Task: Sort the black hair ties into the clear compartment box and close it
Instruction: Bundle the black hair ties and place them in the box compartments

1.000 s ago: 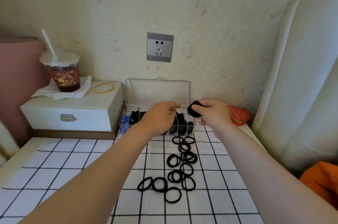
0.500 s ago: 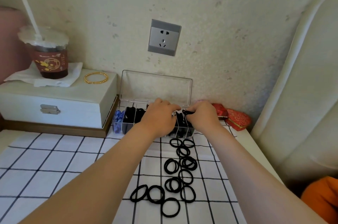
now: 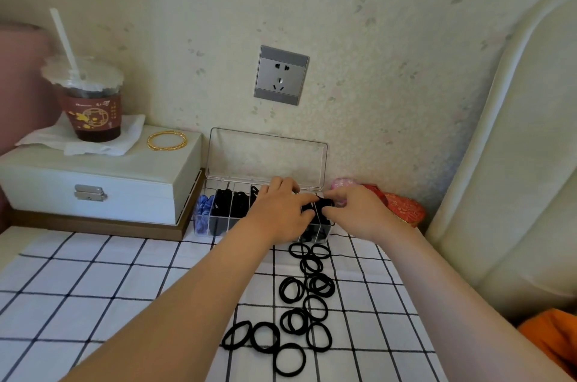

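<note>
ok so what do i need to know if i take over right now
Left hand: over the right end of the clear compartment box, fingers bent onto the ties inside; whether it grips any is unclear.
Right hand: pinches a bundle of black ties over the end compartment.
Done: several compartments already hold black ties.
Left: many loose hair ties lie on the checked cloth; the lid stands open, close it last.

Soft, even daylight, faint shadows, no glare; wide-angle bending at edges, slightly soft overall.
</note>
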A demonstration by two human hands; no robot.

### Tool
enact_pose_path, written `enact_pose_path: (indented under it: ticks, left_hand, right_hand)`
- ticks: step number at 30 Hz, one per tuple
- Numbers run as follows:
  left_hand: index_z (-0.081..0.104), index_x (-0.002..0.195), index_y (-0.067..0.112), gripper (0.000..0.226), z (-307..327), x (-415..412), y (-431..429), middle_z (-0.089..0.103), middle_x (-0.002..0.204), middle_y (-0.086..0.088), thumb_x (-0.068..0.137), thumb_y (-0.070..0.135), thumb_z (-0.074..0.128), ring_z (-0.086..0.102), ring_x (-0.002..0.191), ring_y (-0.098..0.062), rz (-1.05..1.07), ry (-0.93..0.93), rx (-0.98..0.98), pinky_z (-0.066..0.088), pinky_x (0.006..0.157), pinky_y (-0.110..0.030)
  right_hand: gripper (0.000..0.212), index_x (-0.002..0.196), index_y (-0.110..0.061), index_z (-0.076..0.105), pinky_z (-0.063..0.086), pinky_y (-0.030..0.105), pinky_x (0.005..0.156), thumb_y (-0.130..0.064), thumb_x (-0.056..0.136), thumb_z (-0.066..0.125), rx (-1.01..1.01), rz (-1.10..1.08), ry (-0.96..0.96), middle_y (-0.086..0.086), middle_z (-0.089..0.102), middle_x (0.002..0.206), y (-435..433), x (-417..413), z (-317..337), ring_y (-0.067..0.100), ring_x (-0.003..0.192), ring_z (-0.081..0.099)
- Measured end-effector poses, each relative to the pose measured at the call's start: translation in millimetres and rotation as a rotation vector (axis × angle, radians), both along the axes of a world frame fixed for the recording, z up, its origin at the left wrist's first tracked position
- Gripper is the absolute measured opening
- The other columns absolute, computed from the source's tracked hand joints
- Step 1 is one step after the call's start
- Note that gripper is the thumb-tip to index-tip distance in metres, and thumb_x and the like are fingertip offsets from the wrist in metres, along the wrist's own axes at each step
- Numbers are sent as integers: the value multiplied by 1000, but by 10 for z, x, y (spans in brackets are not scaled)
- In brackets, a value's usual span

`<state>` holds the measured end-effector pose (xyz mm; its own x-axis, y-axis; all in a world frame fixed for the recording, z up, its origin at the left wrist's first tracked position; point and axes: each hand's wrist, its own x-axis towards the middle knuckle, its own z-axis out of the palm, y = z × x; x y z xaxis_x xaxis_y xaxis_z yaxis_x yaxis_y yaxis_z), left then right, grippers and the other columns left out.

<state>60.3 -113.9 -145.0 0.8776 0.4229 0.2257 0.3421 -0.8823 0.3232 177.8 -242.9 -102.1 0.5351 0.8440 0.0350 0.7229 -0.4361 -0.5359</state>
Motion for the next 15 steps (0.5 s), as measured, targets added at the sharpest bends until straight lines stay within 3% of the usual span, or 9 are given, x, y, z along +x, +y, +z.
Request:
enact_pose_path:
  ticks: [1, 3, 4, 6, 9, 13, 15]
  left_hand:
    - [42, 144, 44, 46, -1, 0, 4, 40, 139, 1, 98, 49, 40, 25, 134, -18, 1, 0, -8, 20, 110, -37]
    - [43, 143, 43, 45, 6, -6, 7, 41, 138, 2, 98, 48, 41, 25, 133, -19, 3, -2, -13, 20, 110, -37]
    - [43, 143, 42, 45, 13, -9, 5, 42, 138, 2, 98, 48, 41, 26, 133, -19, 2, -5, -7, 20, 110, -38]
    - [42, 143, 41, 45, 21, -16, -1, 43, 138, 2, 98, 45, 42, 28, 133, -19, 2, -23, -4, 20, 111, -38]
    - [43, 141, 40, 44, 15, -22, -28, 43, 139, 3, 97, 44, 43, 28, 132, -18, -16, -51, -3, 20, 110, -36]
    - [44, 140, 42, 43, -3, -19, -52, 40, 144, 6, 98, 46, 40, 25, 135, -18, -48, -19, 40, 19, 111, -38]
    - [41, 143, 41, 45, -1, -17, -47, 40, 145, 5, 99, 48, 38, 24, 136, -18, -41, 1, 44, 19, 112, -39]
  right_hand:
    - [31, 112, -37, 74, 56, 34, 80, -25, 89, 58, -26, 3, -52, -5, 75, 93, -37, -31, -9, 16, 89, 69]
    - [38, 124, -38, 68, 52, 39, 92, -30, 91, 51, -90, 12, -171, -1, 67, 120, -71, -74, -58, 21, 114, 61]
    - [41, 130, -36, 64, 46, 40, 101, -31, 93, 48, -146, 12, -232, 2, 56, 138, -72, -103, -78, 23, 130, 49]
    - [44, 136, -30, 59, 37, 41, 108, -33, 95, 43, -262, -7, -333, 4, 34, 156, -46, -145, -118, 26, 142, 29]
    - [41, 123, -23, 65, 37, 44, 107, -35, 95, 37, -335, -34, -387, 6, 25, 161, 22, -188, -149, 28, 141, 25]
    - [47, 135, -22, 59, 28, 49, 116, -29, 94, 39, -342, -20, -219, 7, 16, 165, 123, -82, -197, 30, 149, 14]
    - [46, 132, -19, 62, 30, 44, 117, -20, 90, 44, -208, -15, -123, 12, 29, 159, 138, -41, -209, 30, 146, 25]
